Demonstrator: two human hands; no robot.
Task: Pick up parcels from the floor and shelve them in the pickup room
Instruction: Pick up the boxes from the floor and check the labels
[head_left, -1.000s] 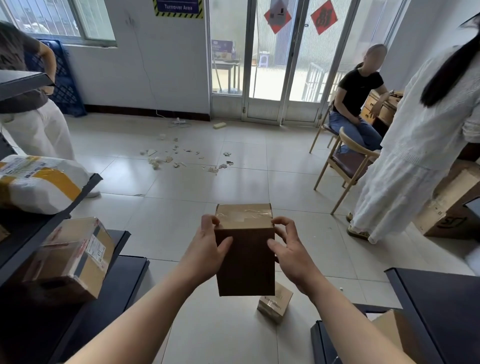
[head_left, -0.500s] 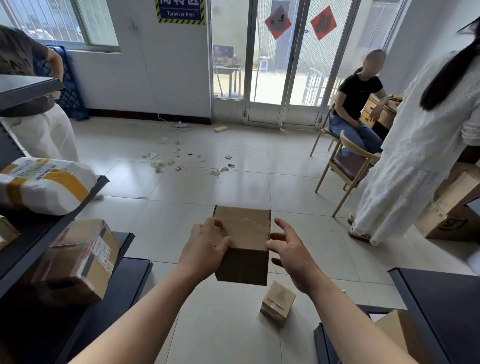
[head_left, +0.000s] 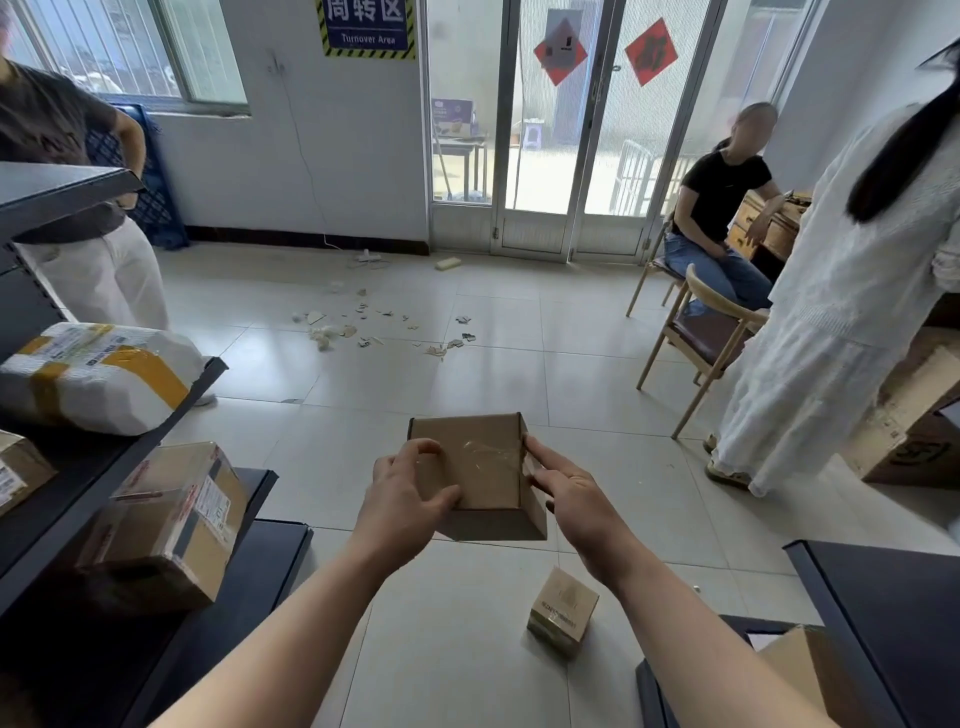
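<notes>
The tiled floor (head_left: 467, 364) ahead lies open, with paper scraps well beyond. The dark shelves (head_left: 130, 462) at left already carry a white bag (head_left: 98, 374) and a taped carton (head_left: 166, 519); their metal lips jut into the aisle, so a swing leftward should clear those edges. The box (head_left: 475, 473) is held in the air between both hands. The left hand (head_left: 410, 499) curls over its near corner, thumb on top; the right hand (head_left: 571, 499) presses flat-fingered against its side. A firmer underside grip would likely steady it. A smaller box (head_left: 563, 610) waits on the floor below.
</notes>
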